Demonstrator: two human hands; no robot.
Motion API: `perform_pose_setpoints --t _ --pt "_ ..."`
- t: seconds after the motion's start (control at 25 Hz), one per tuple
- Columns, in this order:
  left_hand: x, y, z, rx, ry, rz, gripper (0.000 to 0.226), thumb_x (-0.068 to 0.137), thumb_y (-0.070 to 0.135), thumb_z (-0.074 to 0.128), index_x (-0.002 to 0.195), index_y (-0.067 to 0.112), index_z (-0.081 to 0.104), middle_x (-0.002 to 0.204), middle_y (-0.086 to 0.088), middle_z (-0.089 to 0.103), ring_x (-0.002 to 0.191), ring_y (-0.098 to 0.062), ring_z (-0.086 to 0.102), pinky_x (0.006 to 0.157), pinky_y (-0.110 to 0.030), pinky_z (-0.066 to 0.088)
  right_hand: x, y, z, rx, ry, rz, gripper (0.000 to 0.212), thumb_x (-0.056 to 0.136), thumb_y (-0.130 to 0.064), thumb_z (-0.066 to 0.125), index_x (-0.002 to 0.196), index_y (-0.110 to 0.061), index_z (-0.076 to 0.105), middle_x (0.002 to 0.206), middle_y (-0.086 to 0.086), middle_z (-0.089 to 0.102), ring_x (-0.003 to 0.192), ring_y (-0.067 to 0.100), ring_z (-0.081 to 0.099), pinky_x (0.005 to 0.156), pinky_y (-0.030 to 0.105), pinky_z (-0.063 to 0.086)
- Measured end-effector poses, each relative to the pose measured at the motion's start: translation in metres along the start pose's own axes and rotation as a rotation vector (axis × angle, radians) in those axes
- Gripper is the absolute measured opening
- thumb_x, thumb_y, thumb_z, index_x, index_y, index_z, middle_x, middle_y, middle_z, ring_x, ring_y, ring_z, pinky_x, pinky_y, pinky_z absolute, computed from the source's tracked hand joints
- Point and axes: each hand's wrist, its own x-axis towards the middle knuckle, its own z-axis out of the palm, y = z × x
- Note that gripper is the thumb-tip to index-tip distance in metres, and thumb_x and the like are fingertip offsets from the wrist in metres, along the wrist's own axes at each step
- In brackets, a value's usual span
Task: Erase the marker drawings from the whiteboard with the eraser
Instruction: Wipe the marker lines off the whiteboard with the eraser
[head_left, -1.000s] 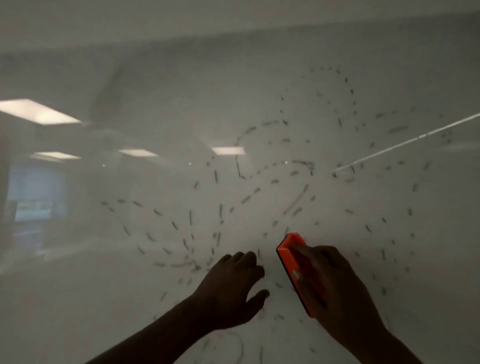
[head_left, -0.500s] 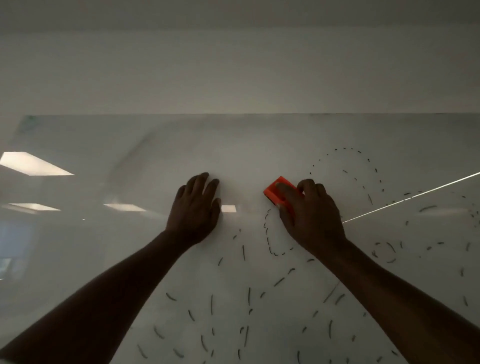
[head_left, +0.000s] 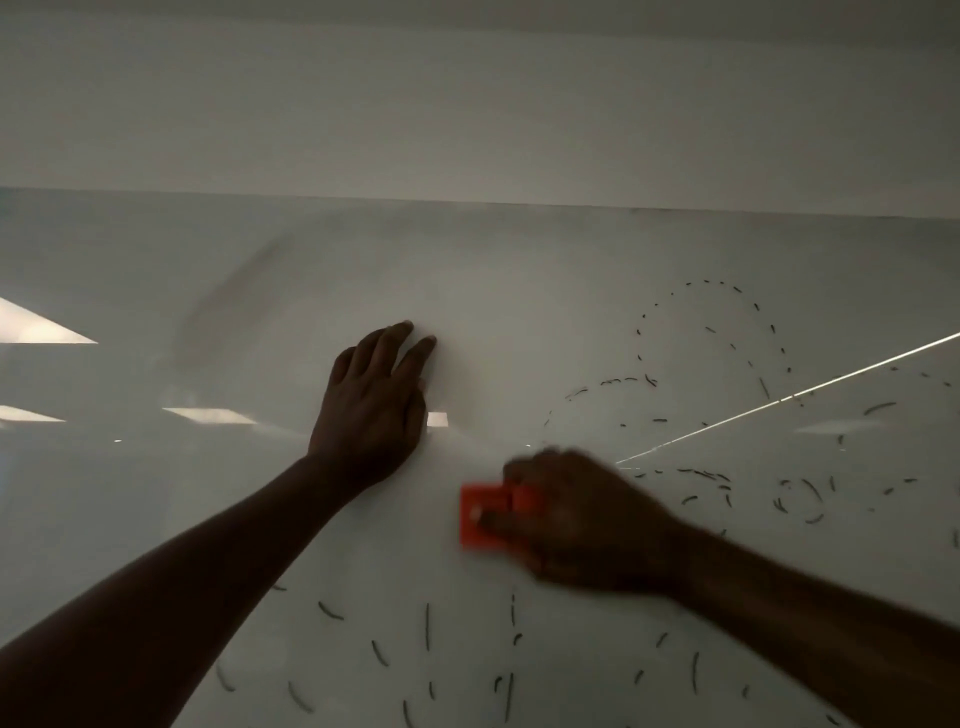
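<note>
A glossy whiteboard (head_left: 519, 270) fills most of the view. Broken black marker strokes (head_left: 717, 332) curve across its right side, and more dashes (head_left: 427, 623) run along the bottom. My right hand (head_left: 587, 519) is blurred with motion and grips an orange eraser (head_left: 480, 517), pressed flat on the board at centre right. My left hand (head_left: 376, 402) lies flat on the board to the upper left of the eraser, fingers spread and pointing up. The patch between the two hands shows no marks.
A plain wall (head_left: 467, 104) rises above the board's top edge. Ceiling-light reflections (head_left: 41, 327) glare on the board's left side, and a thin bright line (head_left: 789, 397) slants across the right.
My right hand has swept the eraser down and to the left from the upper middle, and the dashes beneath it are gone. My left hand has stayed flat in about the same spot.
</note>
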Motion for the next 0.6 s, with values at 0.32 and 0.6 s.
perform_pose_setpoints --t 0.32,0.6 --pt "0.001 -0.001 0.000 0.019 -0.016 -0.008 0.053 0.097 0.027 0.044 0.146 0.011 0.054 0.153 -0.016 0.048 0.139 -0.035 0.043 0.110 -0.041 0.029 0.026 -0.044 0.010 0.062 0.227 0.559 0.047 0.093 -0.042 0.049 0.135 -0.020 0.056 0.114 0.015 0.052 0.094 0.027 0.050 0.075 0.036 0.050" --pt "-0.001 0.001 0.001 0.029 -0.015 -0.003 0.053 0.098 0.029 0.041 0.145 0.008 0.056 0.152 -0.017 0.049 0.139 -0.037 0.043 0.110 -0.046 0.033 -0.014 0.111 -0.015 -0.129 0.171 0.871 0.057 0.093 -0.056 0.039 0.135 -0.021 0.057 0.112 0.018 0.053 0.092 0.036 0.052 0.074 0.045 0.053"
